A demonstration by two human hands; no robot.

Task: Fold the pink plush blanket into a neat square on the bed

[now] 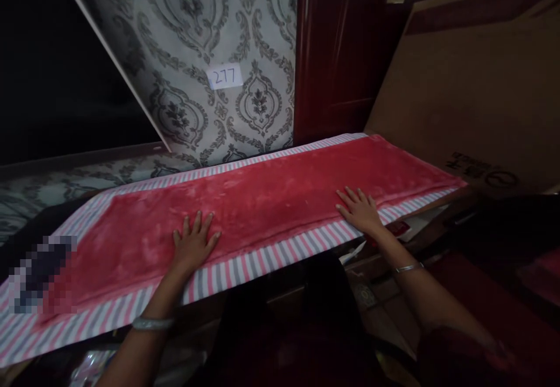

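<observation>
Left hand (195, 244) and right hand (359, 209) both open, fingers spread, holding nothing, resting on red plush cloth (266, 194) spread over striped cloth (262, 263), stripes showing along back, left and front edges.

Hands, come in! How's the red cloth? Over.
Left hand, right hand: spread, palm-down on red plush cloth. Striped cloth beneath. Far left partly pixelated.

A red cloth (262, 194) is showing mottled pinkish patches against a striped cloth (271, 258) that is running in pink, grey and white. Wallpaper (188, 2) is displaying dark grey damask medallions on pale grey, a door (336, 54) is gleaming deep red, and brown cardboard (472, 95) is bearing black print.
</observation>
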